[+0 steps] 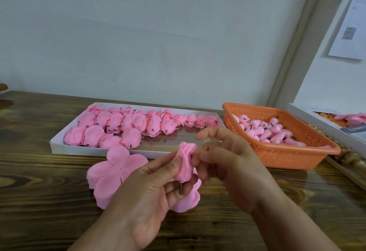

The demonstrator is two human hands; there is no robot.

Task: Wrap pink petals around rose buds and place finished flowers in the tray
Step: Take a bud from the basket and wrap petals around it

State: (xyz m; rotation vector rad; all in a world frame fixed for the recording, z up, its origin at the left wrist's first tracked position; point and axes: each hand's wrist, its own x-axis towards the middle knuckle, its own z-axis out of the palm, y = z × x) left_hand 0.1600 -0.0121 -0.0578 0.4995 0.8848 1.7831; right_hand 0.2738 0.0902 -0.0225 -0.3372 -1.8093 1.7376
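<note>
Just in front of the white tray (51,147), above the wooden worktop (39,191), I see my left hand (150,197) gripping a pink rose bud (184,163), thumb on its side and its short dark stem poking out below between the fingers. My right hand (223,163) pinches the bud's upper edge, fingers curled, forefinger raised. Under both hands a flat stack of pink petals (112,173) lies on the worktop, touching the tray's near wall. Finished roses (126,126) fill the tray's left and far parts. Right of the tray stands an orange basket (287,157) holding unwrapped buds (271,131).
</note>
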